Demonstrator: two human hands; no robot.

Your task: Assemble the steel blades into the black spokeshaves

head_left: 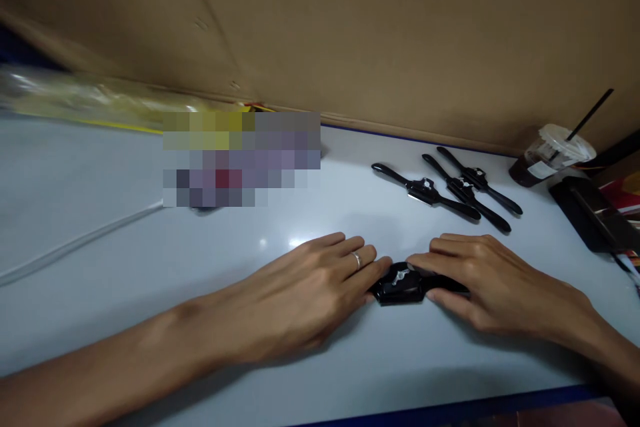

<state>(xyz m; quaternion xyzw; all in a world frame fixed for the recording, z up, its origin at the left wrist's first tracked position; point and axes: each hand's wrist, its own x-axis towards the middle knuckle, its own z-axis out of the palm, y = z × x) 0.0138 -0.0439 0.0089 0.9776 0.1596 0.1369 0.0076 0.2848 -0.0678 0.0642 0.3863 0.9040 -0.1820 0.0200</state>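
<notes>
A black spokeshave [401,285] with a silver wing screw on its middle is held low over the white table [240,383]. My left hand [325,280], wearing a ring, is closed on its left end and hides that handle. On the other side my right hand [480,280] grips the right handle, thumb in front and fingers behind. Farther back lie three like tools: one spokeshave [423,190] on the left, a second [465,190] in the middle, and a third [479,178] on the right. The middle and right ones lie close together.
A lidded plastic cup [550,153] with dark drink and a black straw stands at the back right, beside a black object [595,213]. A blurred-out patch [245,160] covers something at the left. A white cable [85,238] runs from it. Cardboard [375,33] walls the back.
</notes>
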